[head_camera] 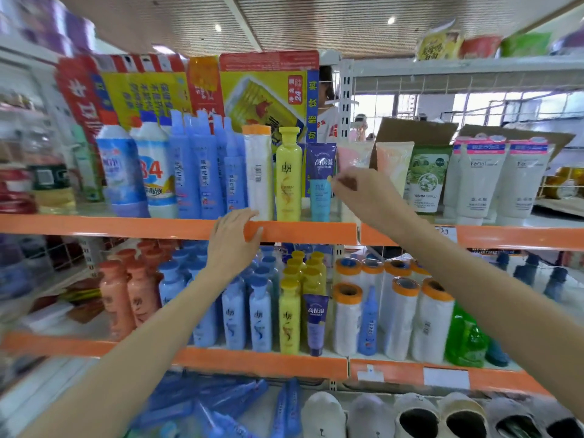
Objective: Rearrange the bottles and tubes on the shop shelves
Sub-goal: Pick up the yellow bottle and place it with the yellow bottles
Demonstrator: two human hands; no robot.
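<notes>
Purple tube (320, 181) on the upper shelf (300, 232) is being straightened — right hand (357, 191) fingers pinch its side; left hand (235, 235) rests flat, fingers released, on the shelf edge — next, seat it upright beside the yellow bottle (288, 175)

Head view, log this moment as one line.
left hand rests on orange shelf edge | right hand at purple tube | yellow bottle upright beside
</notes>
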